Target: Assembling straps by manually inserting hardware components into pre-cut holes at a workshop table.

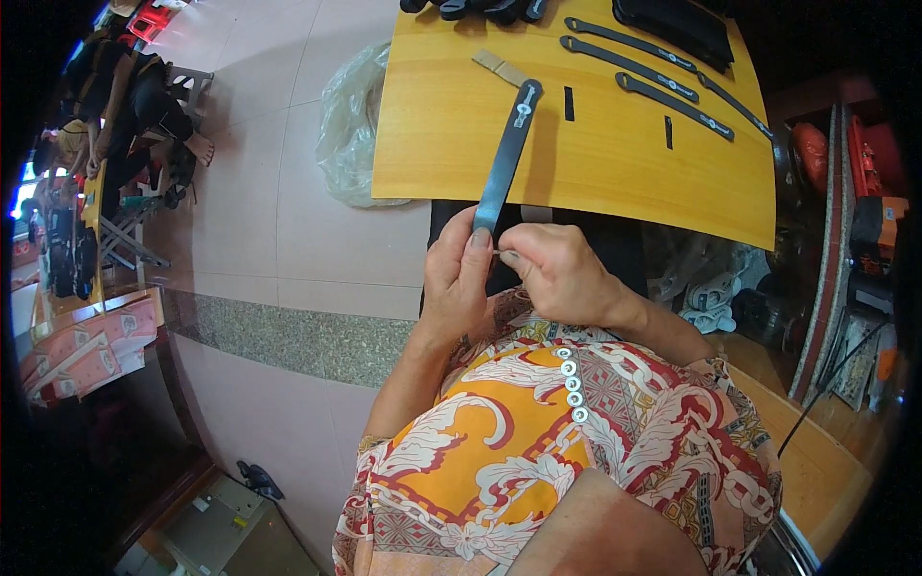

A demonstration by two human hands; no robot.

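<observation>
My left hand (455, 274) is closed on the lower end of a long black strap (509, 158) with a rounded tip and a white printed mark. The strap points up and away over the near edge of the yellow table (437, 144). Close beside it, my right hand (562, 269) is pinched at the strap's lower end, with a tiny thin bit showing at its fingertips, too small to name. Several similar black straps (675, 107) lie at the table's right, and two short black strips (569, 104) lie nearer the middle. Behind the held strap's tip sits a tan flat piece (499, 67).
A black pouch (677, 31) and dark bundled items (485, 10) lie along the far edge. A clear plastic bag (351, 134) hangs by the table's left side. Farther left, other people sit at another table (91, 206). Shelves with goods (869, 230) stand at right.
</observation>
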